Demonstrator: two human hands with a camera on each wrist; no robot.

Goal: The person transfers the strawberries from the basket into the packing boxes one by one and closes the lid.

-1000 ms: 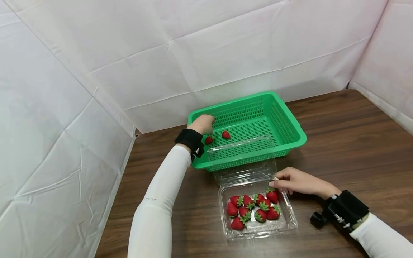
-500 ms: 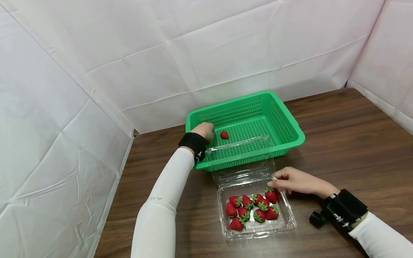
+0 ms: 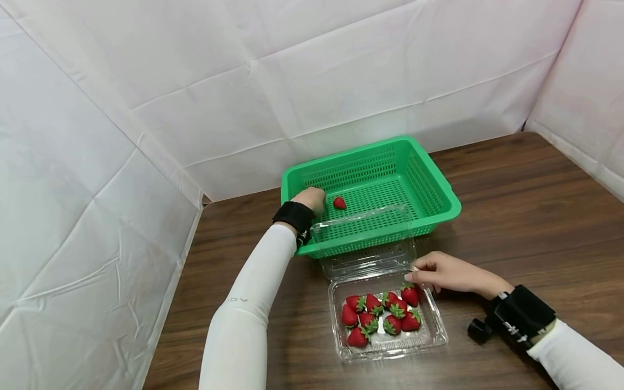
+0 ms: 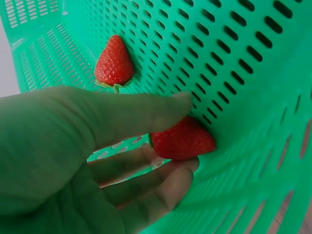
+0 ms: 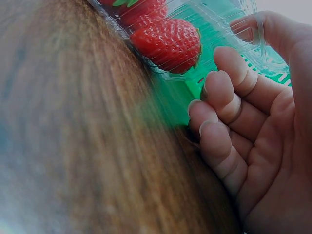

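Observation:
My left hand [image 3: 312, 199] is down in the left end of a green plastic basket [image 3: 450, 208]. Between its thumb and fingers it pinches a strawberry [image 4: 181, 142], which the head view hides. A second strawberry [image 3: 339, 202] lies on the basket floor just beyond that hand. At the front, my right hand [image 3: 455, 276] pinches the back right rim of a clear plastic clamshell box [image 3: 441, 327], thumb inside and fingers outside. Several strawberries [image 3: 392, 325] with green leaves sit in this box. Its raised clear lid [image 3: 368, 261] leans against the basket's front side.
White fabric walls [image 3: 336, 70] stand behind and to the left and right of the dark wooden table [image 3: 517, 216]. The basket stands close to the back wall, directly behind the clamshell box.
My left hand has lowered toward me inside the basket and closed around the nearer strawberry, now hidden from the head view. The right hand and the box have stayed put.

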